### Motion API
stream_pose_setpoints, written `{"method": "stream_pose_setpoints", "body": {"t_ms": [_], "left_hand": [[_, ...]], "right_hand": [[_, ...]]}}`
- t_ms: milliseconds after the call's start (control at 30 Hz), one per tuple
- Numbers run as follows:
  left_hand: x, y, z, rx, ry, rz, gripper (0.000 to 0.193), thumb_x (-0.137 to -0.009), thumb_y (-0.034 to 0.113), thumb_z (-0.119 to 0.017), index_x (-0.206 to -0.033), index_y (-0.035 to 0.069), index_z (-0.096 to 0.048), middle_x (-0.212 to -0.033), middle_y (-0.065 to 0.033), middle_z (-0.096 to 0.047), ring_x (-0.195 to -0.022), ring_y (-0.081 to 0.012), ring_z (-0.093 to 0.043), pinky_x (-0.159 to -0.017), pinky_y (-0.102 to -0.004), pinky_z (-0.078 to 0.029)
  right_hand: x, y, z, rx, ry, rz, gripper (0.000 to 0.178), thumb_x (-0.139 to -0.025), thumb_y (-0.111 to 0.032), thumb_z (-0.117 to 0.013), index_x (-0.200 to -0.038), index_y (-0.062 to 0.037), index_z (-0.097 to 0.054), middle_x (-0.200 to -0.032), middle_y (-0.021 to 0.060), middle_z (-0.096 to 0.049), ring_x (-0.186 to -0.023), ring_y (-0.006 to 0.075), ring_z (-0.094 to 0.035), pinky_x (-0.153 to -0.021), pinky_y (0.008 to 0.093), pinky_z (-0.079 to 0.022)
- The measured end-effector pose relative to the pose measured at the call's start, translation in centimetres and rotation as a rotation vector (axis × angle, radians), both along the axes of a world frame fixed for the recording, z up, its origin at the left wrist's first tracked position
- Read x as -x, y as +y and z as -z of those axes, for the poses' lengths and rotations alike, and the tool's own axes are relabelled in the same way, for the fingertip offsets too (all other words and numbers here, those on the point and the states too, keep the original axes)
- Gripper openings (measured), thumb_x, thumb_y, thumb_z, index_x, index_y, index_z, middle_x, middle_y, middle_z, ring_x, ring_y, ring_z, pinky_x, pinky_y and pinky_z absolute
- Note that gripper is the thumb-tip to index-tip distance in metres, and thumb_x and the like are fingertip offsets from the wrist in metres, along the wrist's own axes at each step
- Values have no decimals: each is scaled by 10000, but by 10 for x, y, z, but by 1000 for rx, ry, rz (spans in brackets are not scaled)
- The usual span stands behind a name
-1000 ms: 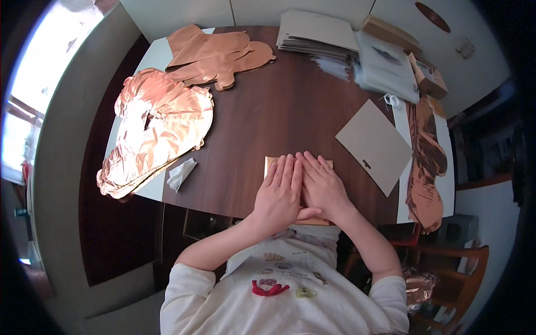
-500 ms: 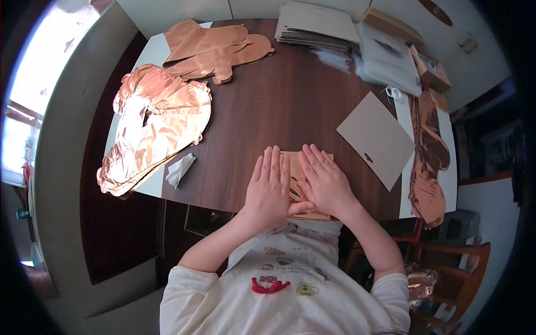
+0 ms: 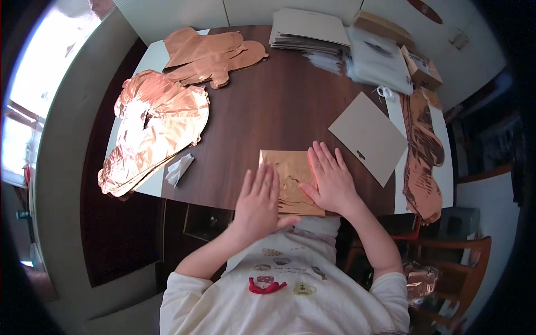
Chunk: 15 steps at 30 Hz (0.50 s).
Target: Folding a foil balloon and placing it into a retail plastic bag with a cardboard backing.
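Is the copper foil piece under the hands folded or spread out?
Folded: the foil piece forms a compact flat rectangle, pressed by left hand and right hand.

A dark wooden table (image 3: 279,106) carries everything. Near its front edge lies a folded copper foil sheet (image 3: 291,177). Right of the sheet lies a grey card (image 3: 368,137), and beyond that a long foil piece (image 3: 422,153) on a white strip. Left of the sheet are a small white wrapper (image 3: 179,168) and a large crumpled foil balloon (image 3: 153,131). Behind the sheet lie flat foil balloons (image 3: 212,56) and paper stacks (image 3: 312,33).
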<state>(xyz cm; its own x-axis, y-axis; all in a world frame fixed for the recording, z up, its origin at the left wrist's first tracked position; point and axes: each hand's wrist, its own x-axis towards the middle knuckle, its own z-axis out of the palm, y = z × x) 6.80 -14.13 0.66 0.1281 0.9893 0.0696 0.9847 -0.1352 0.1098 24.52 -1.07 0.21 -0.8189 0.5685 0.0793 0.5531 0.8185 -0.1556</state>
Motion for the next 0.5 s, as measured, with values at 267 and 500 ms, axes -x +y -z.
{"method": "stream_pose_setpoints", "body": {"t_ms": [267, 500], "left_hand": [[-28, -9, 4, -56, -32, -60, 904, -707, 513, -673, -1352, -43, -370, -1396, -274, -353, -1333, -382, -318, -1110, -474, -236], [-23, -11, 7, -66, 16, -36, 723, -742, 376, -633, -1322, -8, -436, -1403, -192, -400, -1336, -306, -347, -1112, -433, -253]], "right_hand": [[-2, -7, -3, 15, -17, 42, 788, -888, -502, -476, -1391, 72, -280, -1466, 229, -268, -1388, 328, -220, -1133, 478, -155], [-8, -7, -12, 38, 9, 43, 748, -877, -503, -500, -1346, 67, -375, -1446, 210, -316, -1381, 340, -225, -1126, 495, -165]]}}
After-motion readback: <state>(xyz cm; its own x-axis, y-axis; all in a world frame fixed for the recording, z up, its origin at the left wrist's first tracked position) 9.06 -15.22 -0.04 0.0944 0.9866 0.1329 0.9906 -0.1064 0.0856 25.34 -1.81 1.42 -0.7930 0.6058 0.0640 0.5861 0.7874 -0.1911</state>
